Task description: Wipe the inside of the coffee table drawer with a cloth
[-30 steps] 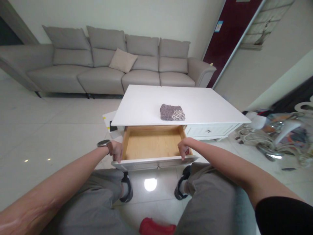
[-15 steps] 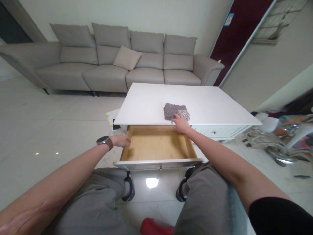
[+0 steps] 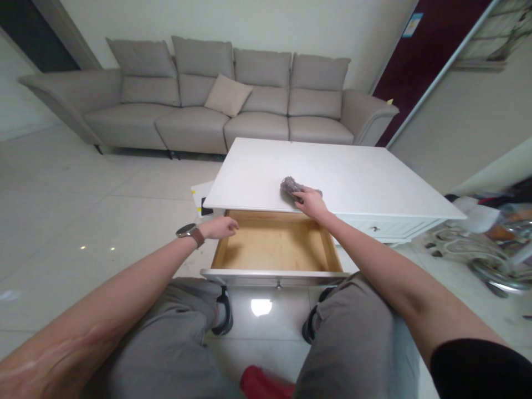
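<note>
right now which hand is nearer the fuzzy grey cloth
Right. The right hand is gripping the fuzzy grey cloth; the left hand is apart from it, by the left side of the open drawer.

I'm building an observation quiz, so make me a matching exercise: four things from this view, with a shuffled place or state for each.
1. right hand
2. left hand
3. drawer
4. beige cushion

A. resting on the sofa
B. gripping the greyish cloth
C. pulled open
D. by the drawer's left wall

Right pairs: 1-B, 2-D, 3-C, 4-A.
</note>
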{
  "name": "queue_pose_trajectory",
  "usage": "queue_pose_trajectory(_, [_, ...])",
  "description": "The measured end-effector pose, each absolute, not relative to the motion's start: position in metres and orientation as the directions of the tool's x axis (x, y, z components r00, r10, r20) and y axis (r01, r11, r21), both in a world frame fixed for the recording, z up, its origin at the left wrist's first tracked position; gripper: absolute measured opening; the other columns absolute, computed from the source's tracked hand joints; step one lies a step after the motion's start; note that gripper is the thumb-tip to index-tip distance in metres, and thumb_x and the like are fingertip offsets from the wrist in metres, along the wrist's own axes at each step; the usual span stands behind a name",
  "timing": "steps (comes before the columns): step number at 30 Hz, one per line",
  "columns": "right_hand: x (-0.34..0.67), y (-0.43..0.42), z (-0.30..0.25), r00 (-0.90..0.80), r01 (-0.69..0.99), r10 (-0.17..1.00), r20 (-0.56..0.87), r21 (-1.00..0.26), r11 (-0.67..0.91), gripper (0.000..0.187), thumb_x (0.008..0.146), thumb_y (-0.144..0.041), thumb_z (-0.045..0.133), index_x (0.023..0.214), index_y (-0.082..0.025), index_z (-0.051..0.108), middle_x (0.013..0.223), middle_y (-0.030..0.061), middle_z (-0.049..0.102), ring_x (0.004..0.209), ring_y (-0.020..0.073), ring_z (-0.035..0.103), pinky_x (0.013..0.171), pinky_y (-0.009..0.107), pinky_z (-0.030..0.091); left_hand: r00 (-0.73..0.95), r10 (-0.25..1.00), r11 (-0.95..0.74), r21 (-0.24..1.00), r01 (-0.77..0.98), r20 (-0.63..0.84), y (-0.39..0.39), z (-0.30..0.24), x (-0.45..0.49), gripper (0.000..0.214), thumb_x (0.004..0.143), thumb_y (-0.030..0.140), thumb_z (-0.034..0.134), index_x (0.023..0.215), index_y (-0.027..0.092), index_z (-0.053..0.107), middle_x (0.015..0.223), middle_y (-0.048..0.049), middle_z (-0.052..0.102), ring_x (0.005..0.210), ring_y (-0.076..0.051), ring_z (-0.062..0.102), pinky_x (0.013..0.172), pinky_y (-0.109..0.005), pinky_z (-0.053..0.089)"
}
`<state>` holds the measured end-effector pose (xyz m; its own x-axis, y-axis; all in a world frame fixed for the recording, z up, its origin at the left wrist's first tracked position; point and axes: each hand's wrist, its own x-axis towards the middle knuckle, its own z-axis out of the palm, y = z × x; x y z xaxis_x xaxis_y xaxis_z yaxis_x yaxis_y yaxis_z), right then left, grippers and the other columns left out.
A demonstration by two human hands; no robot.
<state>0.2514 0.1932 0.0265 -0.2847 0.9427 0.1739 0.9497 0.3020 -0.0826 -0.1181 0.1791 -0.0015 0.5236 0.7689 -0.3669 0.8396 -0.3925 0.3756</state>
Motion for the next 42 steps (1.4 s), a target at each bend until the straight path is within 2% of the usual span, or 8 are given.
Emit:
queue_pose_trajectory(4, [0.228, 0.173, 0.051, -0.232, 0.904, 0.915, 0.331, -0.274, 0.328, 0.046, 0.097, -0.03, 0.052, 0.14, -0.019, 0.063, 0.112, 0.011, 0.065, 0.097, 0.0228, 0.062, 0.09, 0.032, 0.047, 0.58, 0.787, -0.268, 0.731, 0.628, -0.21, 0.163, 0.028, -0.08, 0.045, 0.082, 0.043, 0.068, 0.118, 0.017, 0.072, 0.12, -0.0109, 0.075, 0.111, -0.026, 0.068, 0.099, -0.034, 0.05])
queue_pose_trajectory(7, [0.207, 0.151, 0.068, -0.222, 0.819, 0.878, 0.424, -0.407, 0.404, 0.041, 0.095, -0.027, 0.055, 0.133, -0.02, 0.068, 0.104, 0.0077, 0.066, 0.092, 0.0204, 0.062, 0.087, 0.03, 0.048, 0.493, 0.866, -0.05, 0.966, 0.253, -0.085, 0.144, 0.052, -0.044, 0.06, 0.081, 0.052, 0.074, 0.131, 0.021, 0.062, 0.135, -0.014, 0.067, 0.118, -0.026, 0.065, 0.096, -0.037, 0.052])
queue_pose_trajectory(11, [0.178, 0.119, 0.084, -0.275, 0.729, 0.848, 0.453, -0.477, 0.491, 0.035, 0.092, -0.021, 0.058, 0.124, -0.023, 0.072, 0.101, 0.0048, 0.066, 0.091, 0.0184, 0.063, 0.085, 0.028, 0.049, 0.407, 0.9, 0.24, 0.957, -0.165, -0.156, 0.121, 0.072, -0.008, 0.058, 0.078, 0.056, 0.078, 0.125, 0.025, 0.06, 0.12, -0.0102, 0.07, 0.094, -0.02, 0.07, 0.077, -0.032, 0.056])
queue_pose_trajectory(16, [0.152, 0.085, 0.091, -0.52, 0.647, 0.79, 0.324, -0.454, 0.612, 0.024, 0.089, -0.021, 0.065, 0.109, -0.026, 0.078, 0.119, 0.0058, 0.067, 0.109, 0.0205, 0.063, 0.095, 0.031, 0.049, 0.368, 0.913, 0.309, 0.89, -0.334, -0.179, 0.116, 0.072, 0.002, 0.036, 0.079, 0.044, 0.08, 0.096, 0.015, 0.068, 0.086, -0.0055, 0.073, 0.074, -0.016, 0.068, 0.068, -0.027, 0.055])
queue_pose_trajectory(25, [0.197, 0.067, 0.109, -0.594, 0.683, 0.8, 0.085, -0.471, 0.558, 0.019, 0.088, -0.022, 0.063, 0.095, -0.024, 0.081, 0.096, 0.001, 0.077, 0.088, 0.0183, 0.07, 0.081, 0.03, 0.051, 0.322, 0.8, 0.523, 0.852, 0.039, -0.506, 0.149, 0.038, -0.038, 0.025, 0.085, 0.037, 0.069, 0.097, 0.015, 0.071, 0.096, -0.0122, 0.079, 0.088, -0.027, 0.075, 0.084, -0.041, 0.061])
queue_pose_trajectory(31, [0.241, 0.076, 0.11, -0.503, 0.773, 0.863, -0.047, -0.471, 0.425, 0.022, 0.089, -0.024, 0.062, 0.1, -0.021, 0.081, 0.095, 0.0034, 0.08, 0.085, 0.019, 0.072, 0.078, 0.03, 0.052, 0.35, 0.917, -0.004, 0.872, 0.49, -0.193, 0.151, 0.018, -0.05, 0.072, 0.077, 0.061, 0.072, 0.133, 0.016, 0.062, 0.13, -0.0126, 0.072, 0.119, -0.033, 0.067, 0.105, -0.044, 0.051])
queue_pose_trajectory(35, [0.257, 0.076, 0.114, -0.527, 0.745, 0.846, -0.078, -0.522, 0.416, 0.025, 0.09, -0.027, 0.061, 0.104, -0.017, 0.08, 0.096, 0.0066, 0.08, 0.085, 0.0186, 0.072, 0.078, 0.03, 0.053, 0.545, 0.771, -0.29, 0.579, 0.762, -0.331, 0.147, -0.007, -0.042, 0.097, 0.073, 0.073, 0.068, 0.151, 0.02, 0.047, 0.153, -0.0134, 0.053, 0.137, -0.034, 0.053, 0.115, -0.041, 0.04])
queue_pose_trajectory(42, [0.268, 0.069, 0.116, -0.585, 0.733, 0.786, -0.201, -0.546, 0.406, 0.035, 0.094, -0.032, 0.06, 0.121, -0.015, 0.074, 0.112, 0.0105, 0.077, 0.094, 0.0206, 0.072, 0.084, 0.032, 0.054, 0.568, 0.669, -0.415, 0.393, 0.821, -0.48, 0.155, -0.091, -0.02, 0.077, 0.071, 0.046, 0.073, 0.142, 0.021, 0.056, 0.145, -0.0119, 0.061, 0.13, -0.034, 0.057, 0.111, -0.041, 0.044])
